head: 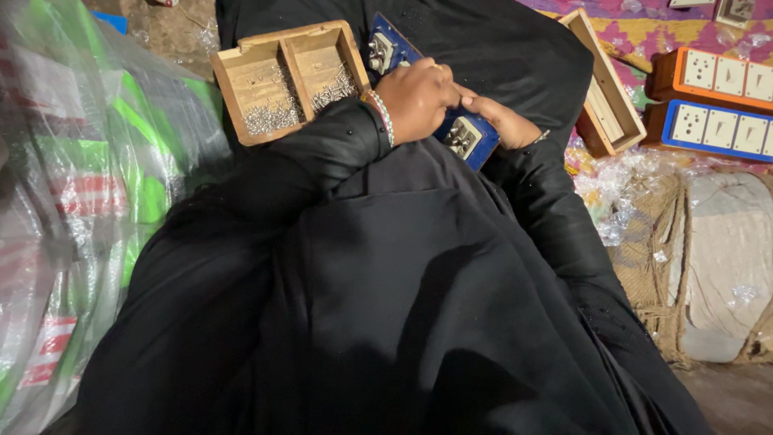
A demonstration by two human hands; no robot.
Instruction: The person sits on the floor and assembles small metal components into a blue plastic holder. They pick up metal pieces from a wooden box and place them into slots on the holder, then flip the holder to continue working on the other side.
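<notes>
Looking down from the head camera, I am reading everything off the blue switch board [471, 137] lying across the lap on black cloth [419, 306]. Well to its left, plastic-wrapped bundles [72, 201] are piling up in green, red and white. Just left of the board, a two-compartment wooden tray [282, 80] is holding small silvery screws [274, 117] in both halves.

On the board itself, the left hand [419, 98] is curling down over the middle, knuckles up, beaded bangle at the wrist, forearm coming in bent from the lower left; its fingers are clenching, though I cannot tell whether on the board's edge or on some small part hidden beneath them. The right hand [506, 121] is reaching in from the right, gripping the board's near end, thumb towards the left knuckles.

I am judging the board stiff, light and hard-edged, best taken by its long sides, clear of the exposed white switch backs.

Right of the board, an empty wooden box [604, 89] is lying tilted, and beyond it two finished boards, orange [713, 76] and blue [708, 129], are sitting face up.
</notes>
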